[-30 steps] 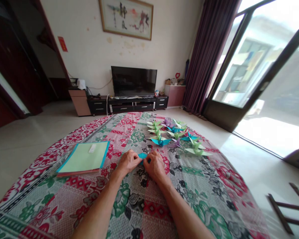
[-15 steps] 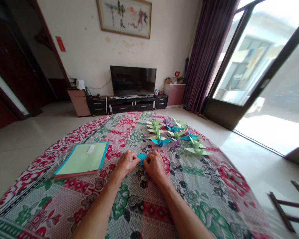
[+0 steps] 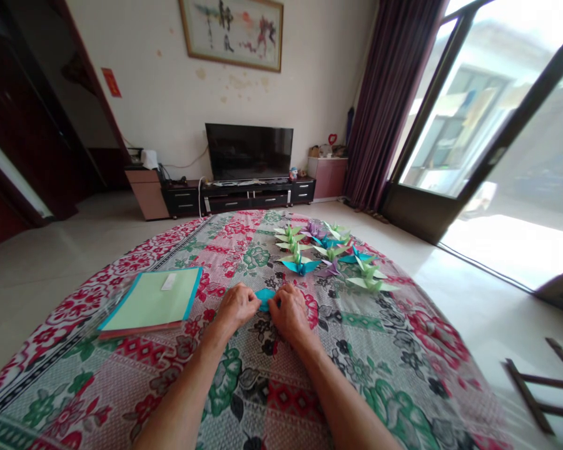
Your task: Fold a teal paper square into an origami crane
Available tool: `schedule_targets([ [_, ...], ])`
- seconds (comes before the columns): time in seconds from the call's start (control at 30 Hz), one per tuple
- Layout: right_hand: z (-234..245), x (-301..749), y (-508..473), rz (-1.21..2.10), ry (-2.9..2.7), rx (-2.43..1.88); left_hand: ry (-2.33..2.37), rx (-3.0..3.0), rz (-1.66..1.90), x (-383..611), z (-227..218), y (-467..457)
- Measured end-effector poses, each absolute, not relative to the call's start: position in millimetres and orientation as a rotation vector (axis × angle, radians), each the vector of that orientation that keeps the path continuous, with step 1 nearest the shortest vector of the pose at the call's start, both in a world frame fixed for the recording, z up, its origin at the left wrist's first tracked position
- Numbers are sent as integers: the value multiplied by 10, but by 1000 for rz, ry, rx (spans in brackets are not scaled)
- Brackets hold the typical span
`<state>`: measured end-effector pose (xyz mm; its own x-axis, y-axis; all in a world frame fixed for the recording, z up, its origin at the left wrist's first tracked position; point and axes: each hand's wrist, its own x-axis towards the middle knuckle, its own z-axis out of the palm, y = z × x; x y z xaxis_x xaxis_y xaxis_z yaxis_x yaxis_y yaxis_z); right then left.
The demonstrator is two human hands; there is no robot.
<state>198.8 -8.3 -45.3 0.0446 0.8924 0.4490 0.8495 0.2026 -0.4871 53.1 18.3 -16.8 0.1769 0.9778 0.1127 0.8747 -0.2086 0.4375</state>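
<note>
Left hand point(image 3: 238, 306) and right hand point(image 3: 288, 310) both had a grip on one small blue paper piece point(image 3: 264, 299), thumb and fingers pinched at its edges. Piece sat directly between the two hands, left edge in the left hand, right edge in the right, middle exposed. Fold details too small to read; fingers covered both ends. Whether it touched the desk point(image 3: 304, 387) below: couldn't tell.

Desk had a floral tablecloth point(image 3: 394, 381) over it. Paper cranes stood in a loose cluster beyond the hands, toward the right. Nearest to the blue piece was a blue crane point(image 3: 301, 267), with a purple crane point(image 3: 331, 269) just right of it. A light green crane point(image 3: 371, 285) marked the cluster's near right corner. Paper stack point(image 3: 145, 306) lay well left of the left hand, light green sheet on top, blue edges showing, white label point(image 3: 169, 282) on it.
</note>
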Motion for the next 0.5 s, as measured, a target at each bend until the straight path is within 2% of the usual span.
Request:
schedule_targets([
  [0.5,-444,1975,-76,87,-1784,-1665,1827,2189,480,518,-163,186],
])
